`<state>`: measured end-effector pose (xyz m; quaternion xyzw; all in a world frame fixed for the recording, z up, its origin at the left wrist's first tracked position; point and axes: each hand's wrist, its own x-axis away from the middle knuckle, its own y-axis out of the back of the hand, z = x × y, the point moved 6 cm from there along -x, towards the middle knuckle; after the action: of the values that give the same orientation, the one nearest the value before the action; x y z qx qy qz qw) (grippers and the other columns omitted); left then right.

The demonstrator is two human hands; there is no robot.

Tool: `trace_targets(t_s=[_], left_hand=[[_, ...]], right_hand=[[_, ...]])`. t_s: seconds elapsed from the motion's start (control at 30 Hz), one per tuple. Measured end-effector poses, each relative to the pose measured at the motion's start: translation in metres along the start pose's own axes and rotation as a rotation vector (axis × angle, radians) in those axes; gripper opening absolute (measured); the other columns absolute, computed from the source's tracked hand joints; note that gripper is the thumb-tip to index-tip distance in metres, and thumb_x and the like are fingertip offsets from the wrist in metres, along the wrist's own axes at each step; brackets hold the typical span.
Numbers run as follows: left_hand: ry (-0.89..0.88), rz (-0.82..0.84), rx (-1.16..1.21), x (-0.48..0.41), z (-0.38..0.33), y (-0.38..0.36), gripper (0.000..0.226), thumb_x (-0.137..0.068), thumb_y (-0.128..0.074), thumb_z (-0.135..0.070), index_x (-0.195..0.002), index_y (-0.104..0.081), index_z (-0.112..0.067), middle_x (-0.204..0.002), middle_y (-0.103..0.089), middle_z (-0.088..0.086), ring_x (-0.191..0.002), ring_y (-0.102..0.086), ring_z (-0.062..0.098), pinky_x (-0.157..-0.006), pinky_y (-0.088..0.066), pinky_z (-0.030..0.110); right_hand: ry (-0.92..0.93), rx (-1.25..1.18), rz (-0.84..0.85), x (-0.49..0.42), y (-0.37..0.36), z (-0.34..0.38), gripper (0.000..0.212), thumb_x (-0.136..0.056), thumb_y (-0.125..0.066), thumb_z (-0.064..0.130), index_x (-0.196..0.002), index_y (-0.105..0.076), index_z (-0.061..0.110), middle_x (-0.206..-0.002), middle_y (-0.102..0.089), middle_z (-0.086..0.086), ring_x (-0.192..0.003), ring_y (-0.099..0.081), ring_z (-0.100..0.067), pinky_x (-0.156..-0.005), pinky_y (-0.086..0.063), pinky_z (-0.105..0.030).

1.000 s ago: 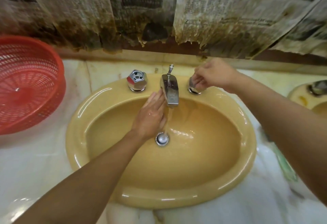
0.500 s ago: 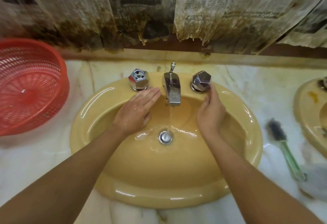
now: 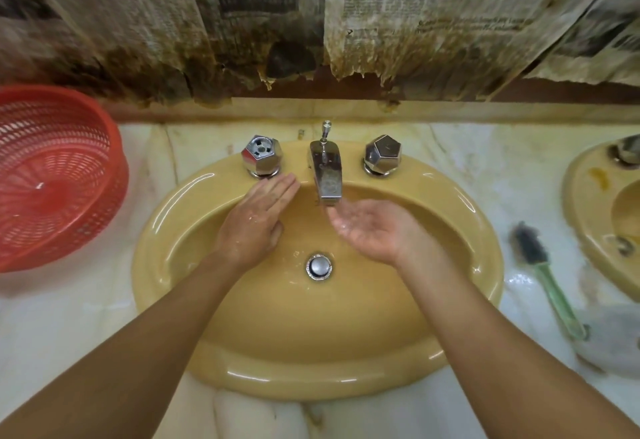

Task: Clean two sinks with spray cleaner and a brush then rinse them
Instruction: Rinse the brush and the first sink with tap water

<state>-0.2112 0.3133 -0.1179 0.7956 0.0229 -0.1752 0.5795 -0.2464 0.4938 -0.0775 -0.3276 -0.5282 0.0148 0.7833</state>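
Right hand (image 3: 372, 230) cupped under the faucet (image 3: 326, 175) — left hand (image 3: 256, 223) flat in sink (image 3: 346, 369).

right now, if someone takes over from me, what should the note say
Left hand: open, flat against the yellow sink's back wall.
Right hand: open, palm up under the spout.
Brush lies on the counter between the sinks; no spray cleaner in view.
Done: brush set down, rinse underway here.
Left: finish the rinse; the second sink shows a stain on its rim.
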Motion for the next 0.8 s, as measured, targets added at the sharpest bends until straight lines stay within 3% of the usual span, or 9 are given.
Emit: trace_targets(t_s=[0.07,0.13,0.23,0.37,0.47,0.53,0.6,0.7,0.8], left_hand=[[0.015,-0.016,-0.009,0.0,-0.003,0.001,0.079,-0.077,-0.061,0.007,-0.153,-0.041,-0.006,-0.159,-0.039,0.009,-0.148,-0.033,0.027,-0.125,-0.022,0.044],[0.048,-0.038,-0.002,0.0,-0.009,0.0,0.077,-0.077,-0.06,0.005,-0.152,-0.042,-0.005,-0.159,-0.039,0.009,-0.148,-0.033,0.027,-0.127,-0.015,0.038],[0.108,-0.085,0.042,0.0,-0.016,0.001,0.072,-0.08,-0.059,0.005,-0.15,-0.045,-0.005,-0.157,-0.042,0.01,-0.149,-0.034,0.026,-0.126,-0.014,0.038],[0.303,-0.26,0.287,0.006,-0.026,0.011,0.051,-0.084,-0.058,0.004,-0.134,-0.064,-0.005,-0.142,-0.058,0.008,-0.138,-0.05,0.019,-0.12,-0.032,0.037],[0.561,-0.288,0.446,0.009,-0.036,0.015,0.035,-0.087,-0.066,-0.003,-0.119,-0.075,-0.015,-0.133,-0.065,-0.001,-0.089,-0.069,-0.001,-0.094,-0.05,0.026],[0.805,-0.237,0.749,0.002,-0.046,0.005,0.025,-0.09,-0.065,-0.002,-0.108,-0.077,-0.015,-0.104,-0.075,-0.005,-0.072,-0.067,0.009,-0.085,-0.057,0.032],[1.132,-0.197,1.281,-0.003,-0.059,-0.016,0.018,-0.095,-0.061,0.002,-0.105,-0.071,-0.009,-0.083,-0.073,0.0,-0.065,-0.068,0.012,-0.075,-0.061,0.033],[1.438,-0.104,1.781,-0.009,-0.085,-0.029,0.006,-0.096,-0.065,-0.005,-0.091,-0.066,-0.009,-0.07,-0.069,0.001,-0.043,-0.052,0.002,-0.04,-0.04,0.013],[1.429,-0.043,1.684,-0.008,-0.08,-0.027,0.013,-0.095,-0.064,-0.016,-0.082,-0.064,-0.014,-0.048,-0.046,-0.01,-0.036,-0.031,0.004,-0.036,-0.018,0.019]], right_hand=[[0.101,-0.17,0.004,0.007,0.009,0.032,0.041,-0.108,-0.027,0.009,-0.116,-0.057,-0.017,-0.108,-0.065,-0.031,-0.097,-0.067,-0.044,-0.1,-0.052,-0.04],[0.134,-0.247,-0.019,0.006,0.018,0.04,0.045,-0.108,-0.026,0.008,-0.105,-0.063,-0.017,-0.119,-0.063,-0.028,-0.121,-0.058,-0.041,-0.109,-0.044,-0.045],[0.04,-0.054,-0.017,0.002,0.015,0.008,0.032,-0.107,-0.035,0.011,-0.109,-0.059,-0.011,-0.105,-0.069,-0.025,-0.107,-0.064,-0.036,-0.089,-0.054,-0.045],[-0.025,0.017,0.035,0.0,-0.005,-0.014,0.029,-0.107,-0.04,0.014,-0.111,-0.059,-0.008,-0.09,-0.071,-0.025,-0.075,-0.074,-0.035,-0.067,-0.062,-0.039],[0.01,0.119,0.026,0.003,-0.007,-0.014,0.028,-0.106,-0.042,0.013,-0.096,-0.059,-0.006,-0.082,-0.071,-0.023,-0.068,-0.073,-0.03,-0.062,-0.061,-0.033],[0.177,0.281,-0.085,0.003,0.007,0.002,0.026,-0.104,-0.044,0.012,-0.088,-0.06,-0.002,-0.073,-0.07,-0.015,-0.061,-0.07,-0.021,-0.054,-0.06,-0.025],[0.364,0.408,-0.212,0.008,0.023,0.024,0.026,-0.103,-0.044,0.014,-0.088,-0.061,0.003,-0.072,-0.069,-0.009,-0.054,-0.067,-0.013,-0.048,-0.054,-0.019],[0.4,0.362,-0.256,0.016,0.044,0.044,0.024,-0.102,-0.044,0.013,-0.089,-0.061,0.002,-0.084,-0.067,-0.013,-0.071,-0.068,-0.02,-0.063,-0.056,-0.023],[0.326,0.307,-0.248,0.015,0.057,0.044,0.026,-0.103,-0.042,0.012,-0.09,-0.062,0.0,-0.091,-0.069,-0.016,-0.078,-0.07,-0.025,-0.075,-0.059,-0.03]])
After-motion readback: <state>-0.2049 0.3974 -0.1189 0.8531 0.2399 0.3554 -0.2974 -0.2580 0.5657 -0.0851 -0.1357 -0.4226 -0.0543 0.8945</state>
